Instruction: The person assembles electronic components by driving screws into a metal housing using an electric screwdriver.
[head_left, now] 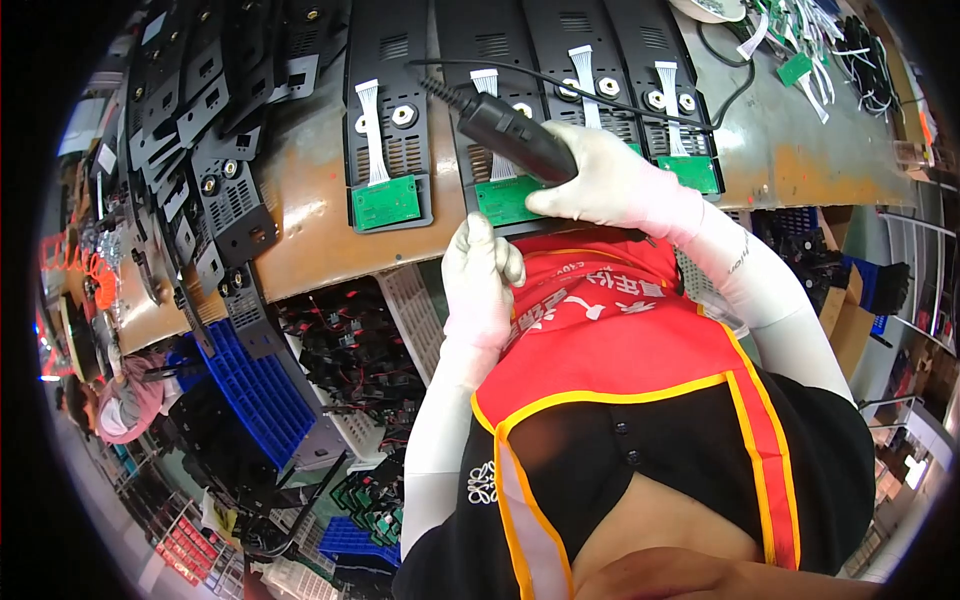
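Can't see the gripped stretch of the black power tool (512,136) or all of the second green board (503,203) from left, both covered by the right fingers (582,146). Can't see inside the curled left fingers (481,232). Lose far ends of the black panels (388,22) and part of the white bowl (722,14) at the top edge. Can't sort dark parts (350,345) below the tabletop (300,225); too small. Can't make out far-left person (138,405); blurred.

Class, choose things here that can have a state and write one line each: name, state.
Black cylindrical handheld tool: gripped, tilted; power state unclear
White-gloved right hand: closed around the tool
White-gloved left hand: curled; contents unclear
Four black slotted panels: laid side by side
Leftmost green rectangular circuit board: lying flat on its panel
Leftmost white ribbon cable: stretched out over its panel
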`<state>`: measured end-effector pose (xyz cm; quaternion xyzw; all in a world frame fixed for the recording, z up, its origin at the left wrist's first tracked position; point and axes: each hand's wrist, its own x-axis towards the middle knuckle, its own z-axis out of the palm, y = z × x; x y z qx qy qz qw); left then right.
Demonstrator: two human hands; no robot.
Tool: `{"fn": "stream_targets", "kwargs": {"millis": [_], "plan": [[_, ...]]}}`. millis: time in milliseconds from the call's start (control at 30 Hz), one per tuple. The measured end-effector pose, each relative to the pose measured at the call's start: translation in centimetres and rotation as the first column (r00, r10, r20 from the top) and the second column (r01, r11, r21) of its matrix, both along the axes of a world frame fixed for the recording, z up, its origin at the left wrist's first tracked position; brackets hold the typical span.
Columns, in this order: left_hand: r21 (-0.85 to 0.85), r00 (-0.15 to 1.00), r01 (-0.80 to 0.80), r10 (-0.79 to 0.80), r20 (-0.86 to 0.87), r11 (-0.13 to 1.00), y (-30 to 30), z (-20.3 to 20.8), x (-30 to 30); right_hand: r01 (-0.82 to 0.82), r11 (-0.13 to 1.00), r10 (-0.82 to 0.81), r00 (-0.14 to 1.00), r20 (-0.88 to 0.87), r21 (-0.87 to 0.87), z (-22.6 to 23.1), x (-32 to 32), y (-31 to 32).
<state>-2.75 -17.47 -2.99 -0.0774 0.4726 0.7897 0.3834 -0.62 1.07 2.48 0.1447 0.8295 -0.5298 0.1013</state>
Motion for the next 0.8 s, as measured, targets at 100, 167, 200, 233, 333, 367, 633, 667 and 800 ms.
{"fn": "stream_targets", "kwargs": {"millis": [100, 167, 200, 233, 333, 367, 633, 667, 800], "plan": [[-0.024, 0.999, 0.034, -0.035, -0.024, 0.999, -0.6, -0.2, 0.0, 0.045, 0.993, -0.061, 0.986, -0.153, -0.108, -0.6, 0.3, 1.2], [0.026, 0.999, 0.03, -0.031, 0.044, 0.999, -1.6, -0.8, 0.1, 0.155, 0.914, -0.183, 0.982, -0.041, -0.376, 3.0, 0.6, 1.3], [0.007, 0.996, 0.042, -0.042, 0.082, 0.999, -2.2, -0.2, 0.1, 0.165, 0.916, -0.213, 0.972, -0.096, -0.365, 2.5, 0.6, 2.0], [-0.019, 0.986, -0.015, 0.018, 0.163, 1.0, -2.8, 0.5, 0.4, 0.186, 0.886, -0.274, 0.949, -0.156, -0.424, 3.3, 0.9, 2.1], [-0.042, 0.987, -0.1, 0.105, 0.118, 0.994, -4.0, 2.1, 1.3, 0.163, 0.619, -0.569, 0.768, -0.295, -0.769, 4.4, 1.5, 2.3], [0.091, 0.991, -0.074, 0.063, 0.115, 0.993, -4.5, 1.4, 1.3, 0.01, 0.56, -0.547, 0.755, -0.361, -0.828, 4.4, 1.5, 2.5], [0.091, 0.982, 0.038, -0.054, 0.182, 0.995, -2.5, 3.0, 1.1, -0.171, 0.496, -0.593, 0.65, -0.475, -0.852, 3.9, 0.7, -0.6], [0.093, 0.982, 0.037, -0.054, 0.183, 0.995, -2.7, 2.8, 0.9, -0.17, 0.497, -0.592, 0.651, -0.476, -0.851, 3.9, 0.7, -1.0], [0.27, 0.966, 0.14, -0.191, 0.173, 0.953, -3.7, 0.2, 0.5, -0.179, 0.519, -0.566, 0.662, -0.492, -0.836, 3.7, 0.6, -1.5]]}}
